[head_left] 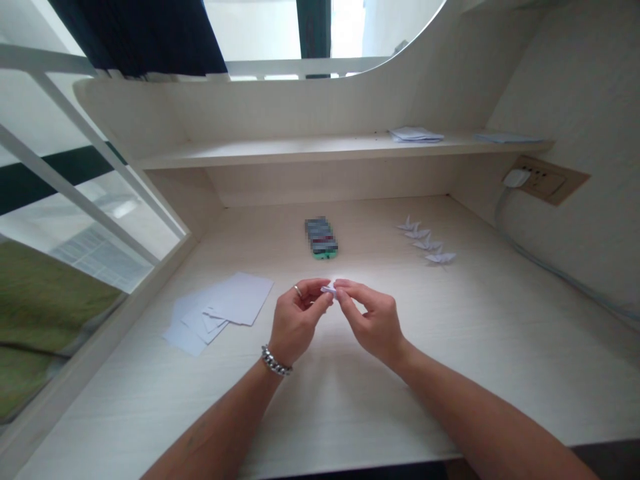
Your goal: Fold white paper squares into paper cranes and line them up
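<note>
Between my two hands, above the middle of the desk, is a small piece of folded white paper [329,290]. My left hand [299,313], with a ring and a chain bracelet, pinches its left end between thumb and fingers. The thumb and fingertips of my right hand [370,317] close on its right end. Most of the folded paper is hidden by the fingertips. To the left lie several loose white paper sheets [245,297], overlapping. Several small folded paper cranes [429,244] stand in a slanting row at the back right.
A phone in a green case [325,255], its screen blurred, lies behind my hands. Stacked papers [415,135] rest on the shelf [280,150]. A white plug [517,178] sits in the wall socket, its cable [550,267] running along the right side. A white railing [90,193] borders the left.
</note>
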Motion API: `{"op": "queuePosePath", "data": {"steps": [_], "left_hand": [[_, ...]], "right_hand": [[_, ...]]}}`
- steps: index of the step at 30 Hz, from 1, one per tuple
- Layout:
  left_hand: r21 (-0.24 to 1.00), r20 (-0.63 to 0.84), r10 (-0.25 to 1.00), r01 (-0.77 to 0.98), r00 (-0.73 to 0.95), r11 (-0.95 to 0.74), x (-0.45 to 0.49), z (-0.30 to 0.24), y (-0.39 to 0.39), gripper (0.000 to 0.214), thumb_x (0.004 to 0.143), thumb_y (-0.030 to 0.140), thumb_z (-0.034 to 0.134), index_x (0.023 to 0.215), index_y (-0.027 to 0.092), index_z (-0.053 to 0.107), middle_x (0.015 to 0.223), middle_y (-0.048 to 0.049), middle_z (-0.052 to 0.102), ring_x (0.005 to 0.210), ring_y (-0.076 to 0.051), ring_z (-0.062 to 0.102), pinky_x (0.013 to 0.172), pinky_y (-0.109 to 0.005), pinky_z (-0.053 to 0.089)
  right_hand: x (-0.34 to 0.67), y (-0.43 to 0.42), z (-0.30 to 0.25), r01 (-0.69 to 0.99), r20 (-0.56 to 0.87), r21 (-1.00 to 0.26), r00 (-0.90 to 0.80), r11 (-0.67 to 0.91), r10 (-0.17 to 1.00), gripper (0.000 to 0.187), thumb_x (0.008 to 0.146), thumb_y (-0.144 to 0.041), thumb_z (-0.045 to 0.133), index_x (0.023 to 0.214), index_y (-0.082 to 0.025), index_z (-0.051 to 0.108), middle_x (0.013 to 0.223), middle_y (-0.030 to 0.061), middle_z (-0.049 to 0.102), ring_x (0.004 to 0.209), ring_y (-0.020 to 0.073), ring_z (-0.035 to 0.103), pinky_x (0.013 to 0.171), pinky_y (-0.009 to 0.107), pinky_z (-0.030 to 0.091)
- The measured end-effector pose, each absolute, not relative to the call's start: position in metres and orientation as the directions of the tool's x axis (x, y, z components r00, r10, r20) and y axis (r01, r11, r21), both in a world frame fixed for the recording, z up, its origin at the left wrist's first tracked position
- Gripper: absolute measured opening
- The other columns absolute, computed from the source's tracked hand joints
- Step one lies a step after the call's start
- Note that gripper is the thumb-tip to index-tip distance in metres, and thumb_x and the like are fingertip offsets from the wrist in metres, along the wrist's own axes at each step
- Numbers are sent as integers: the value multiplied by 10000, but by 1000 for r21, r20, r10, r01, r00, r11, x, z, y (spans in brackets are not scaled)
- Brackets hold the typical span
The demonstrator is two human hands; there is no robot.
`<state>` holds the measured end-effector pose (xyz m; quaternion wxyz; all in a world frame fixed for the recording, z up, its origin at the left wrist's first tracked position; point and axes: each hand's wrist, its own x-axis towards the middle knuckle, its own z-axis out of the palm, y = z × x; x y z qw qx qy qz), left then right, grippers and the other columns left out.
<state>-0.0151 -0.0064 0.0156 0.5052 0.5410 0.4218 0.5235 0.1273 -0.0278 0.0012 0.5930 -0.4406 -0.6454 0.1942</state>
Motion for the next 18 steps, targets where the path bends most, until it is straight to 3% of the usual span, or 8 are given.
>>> {"op": "queuePosePath", "data": {"steps": [5,11,15,18], "left_hand": [[994,96,993,-51,70,-93,-13,18,-7,248,724,251,708,936,123,699,799,-62,727,693,-152,665,607,-246,523],[994,53,998,-94,39,-49,-14,16,-4,232,700,213,690,916,129,699,797,-57,733,688,-152,675,621,-253,532],[991,36,998,-129,43,-30,-16,14,0,308,676,210,716,968,122,668,797,-63,741,673,-148,673,632,-256,530],[991,22,999,-135,40,-16,-16,13,1,387,664,228,735,1022,115,641,763,-63,741,656,-151,673,634,-260,525]], "right_hand": [[129,-24,-4,484,746,-582,-2,654,666,230,876,-162,549,1027,-231,708,1021,71,736,1044,233,660,966,416,512],[132,-23,-6,483,790,-496,-95,722,606,226,864,-163,566,1029,-235,704,1065,81,723,1096,247,634,990,451,496],[138,-22,0,421,728,-621,-5,661,686,218,867,-197,578,1042,-237,702,1195,95,667,1152,253,596,1009,448,471],[144,-14,-2,279,547,-820,132,499,826,230,866,-264,596,1065,-219,702,1164,103,674,1093,243,621,902,388,539]]}}
